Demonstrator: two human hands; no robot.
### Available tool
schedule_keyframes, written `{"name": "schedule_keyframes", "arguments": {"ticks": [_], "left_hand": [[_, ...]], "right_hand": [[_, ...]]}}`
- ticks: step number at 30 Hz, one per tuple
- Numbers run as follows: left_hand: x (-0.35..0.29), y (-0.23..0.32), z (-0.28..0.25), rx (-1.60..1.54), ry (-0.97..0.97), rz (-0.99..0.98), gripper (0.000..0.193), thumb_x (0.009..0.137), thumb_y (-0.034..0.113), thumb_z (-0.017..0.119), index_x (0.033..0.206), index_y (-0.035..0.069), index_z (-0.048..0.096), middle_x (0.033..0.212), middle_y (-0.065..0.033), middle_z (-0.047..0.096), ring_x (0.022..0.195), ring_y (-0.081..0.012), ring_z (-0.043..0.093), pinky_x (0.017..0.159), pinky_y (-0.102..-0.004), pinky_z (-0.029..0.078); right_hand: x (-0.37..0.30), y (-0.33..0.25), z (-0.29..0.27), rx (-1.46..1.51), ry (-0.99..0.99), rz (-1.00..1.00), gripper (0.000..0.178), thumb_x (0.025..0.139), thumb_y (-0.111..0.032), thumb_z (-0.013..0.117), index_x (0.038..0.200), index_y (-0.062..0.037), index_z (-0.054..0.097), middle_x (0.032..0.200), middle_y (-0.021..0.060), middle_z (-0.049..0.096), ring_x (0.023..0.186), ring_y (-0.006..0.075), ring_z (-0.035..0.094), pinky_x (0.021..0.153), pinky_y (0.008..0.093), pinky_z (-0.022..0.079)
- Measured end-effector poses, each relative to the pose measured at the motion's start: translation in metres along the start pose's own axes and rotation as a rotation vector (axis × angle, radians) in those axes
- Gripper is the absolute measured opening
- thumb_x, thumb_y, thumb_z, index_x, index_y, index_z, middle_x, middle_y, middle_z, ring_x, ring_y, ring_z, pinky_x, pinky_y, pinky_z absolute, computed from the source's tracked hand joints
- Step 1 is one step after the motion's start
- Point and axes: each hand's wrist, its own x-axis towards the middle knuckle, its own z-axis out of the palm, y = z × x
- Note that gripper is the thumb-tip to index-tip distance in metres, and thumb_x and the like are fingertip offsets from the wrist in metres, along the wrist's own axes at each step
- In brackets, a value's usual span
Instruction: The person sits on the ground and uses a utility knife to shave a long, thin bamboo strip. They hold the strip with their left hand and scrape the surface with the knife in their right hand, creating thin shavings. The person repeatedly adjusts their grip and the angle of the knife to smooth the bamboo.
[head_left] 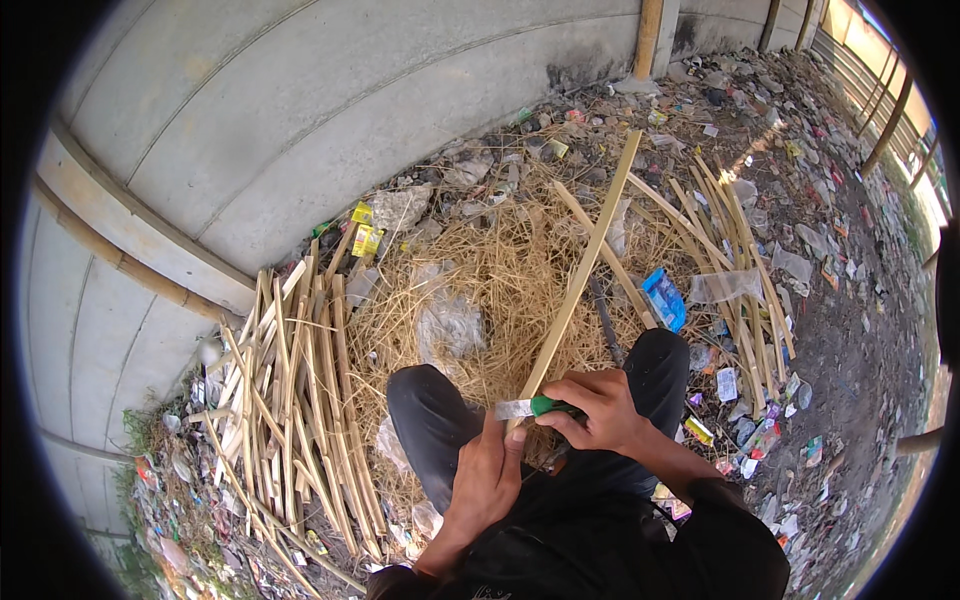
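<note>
A black shirt (600,550) is filling six o'clock, stick piles (292,400) at eight and three are bordering a straw-strewn gap (525,250), the left hand (482,478) is pinching a wooden strip (590,265) pointing toward one o'clock, and the right hand (605,410) is gripping a green-handled knife (516,409) across it.

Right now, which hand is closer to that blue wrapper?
The right hand. Gripping the green-handled knife, it is below and left of the blue wrapper in the picture; the left hand, holding the long strip, is farther down and left.
</note>
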Motion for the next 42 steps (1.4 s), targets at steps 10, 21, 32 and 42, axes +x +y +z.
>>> {"name": "schedule_keyframes", "arguments": {"ticks": [10, 21, 32, 42], "left_hand": [[0.001, -0.01, 0.01, 0.17, 0.074, 0.092, 0.027, 0.114, 0.021, 0.049, 0.13, -0.002, 0.048, 0.081, -0.0292, 0.067, 0.075, -0.0545, 0.065, 0.067, -0.0624, 0.049], [0.001, -0.015, 0.007, 0.15, 0.046, 0.042, 0.025, 0.115, 0.022, 0.048, 0.122, -0.001, 0.05, 0.078, -0.0293, 0.067, 0.074, -0.0553, 0.065, 0.066, -0.0624, 0.049], [-0.023, -0.035, -0.006, -0.017, -0.111, -0.144, 0.028, 0.116, 0.029, 0.044, 0.112, 0.002, 0.052, 0.076, -0.0295, 0.064, 0.08, -0.0558, 0.064, 0.07, -0.0616, 0.045], [-0.005, -0.022, 0.005, 0.164, 0.042, 0.022, 0.024, 0.113, 0.023, 0.053, 0.112, 0.0, 0.046, 0.082, -0.0301, 0.067, 0.077, -0.0554, 0.065, 0.066, -0.062, 0.049]], "right_hand": [[0.007, 0.001, -0.005, -0.067, -0.006, -0.015, 0.033, 0.084, -0.03, 0.091, 0.106, -0.0095, 0.076, 0.078, 0.005, 0.072, 0.056, 0.0235, 0.066, 0.051, 0.0342, 0.05], [0.005, 0.013, -0.004, -0.145, 0.11, 0.013, 0.026, 0.089, -0.028, 0.088, 0.103, -0.009, 0.077, 0.08, 0.0057, 0.074, 0.059, 0.023, 0.068, 0.053, 0.0335, 0.052], [-0.003, 0.079, -0.058, -0.161, 0.217, 0.389, 0.025, 0.102, -0.024, 0.075, 0.11, -0.0003, 0.073, 0.086, 0.0133, 0.075, 0.063, 0.0237, 0.069, 0.059, 0.0325, 0.051], [-0.018, 0.006, 0.016, -0.033, -0.042, 0.073, 0.029, 0.092, -0.033, 0.085, 0.105, -0.0104, 0.073, 0.086, 0.0039, 0.074, 0.063, 0.0235, 0.071, 0.053, 0.0346, 0.054]]}}
